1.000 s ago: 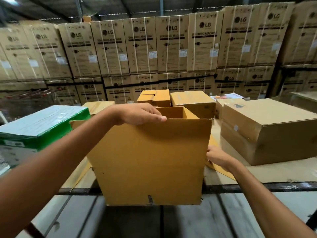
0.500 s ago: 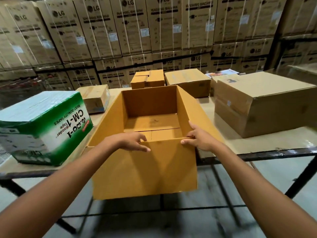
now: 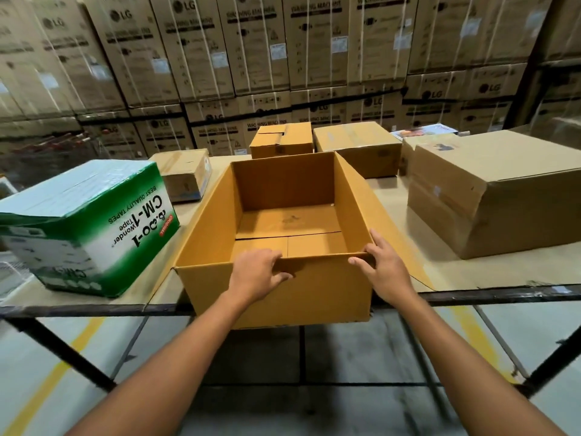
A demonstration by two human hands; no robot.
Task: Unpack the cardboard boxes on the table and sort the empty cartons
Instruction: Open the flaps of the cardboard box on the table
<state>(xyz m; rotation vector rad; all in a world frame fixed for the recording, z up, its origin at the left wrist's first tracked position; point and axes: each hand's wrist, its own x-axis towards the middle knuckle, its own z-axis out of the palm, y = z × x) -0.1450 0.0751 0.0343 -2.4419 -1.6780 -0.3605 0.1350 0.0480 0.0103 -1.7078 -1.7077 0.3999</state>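
Currently, head view: the empty open box (image 3: 314, 294) is sitting at the near edge of the table (image 3: 490, 275) and overhanging it, its near wall running left to right. The left hand (image 3: 256, 275) is gripping that rim, fingers curled over. The right hand (image 3: 382, 269) is clasping the near right corner. Both are equally close.

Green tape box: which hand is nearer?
Left. The left hand grips the open carton mid-rim, right of the green tape box; the right hand holds its right corner, farther off.
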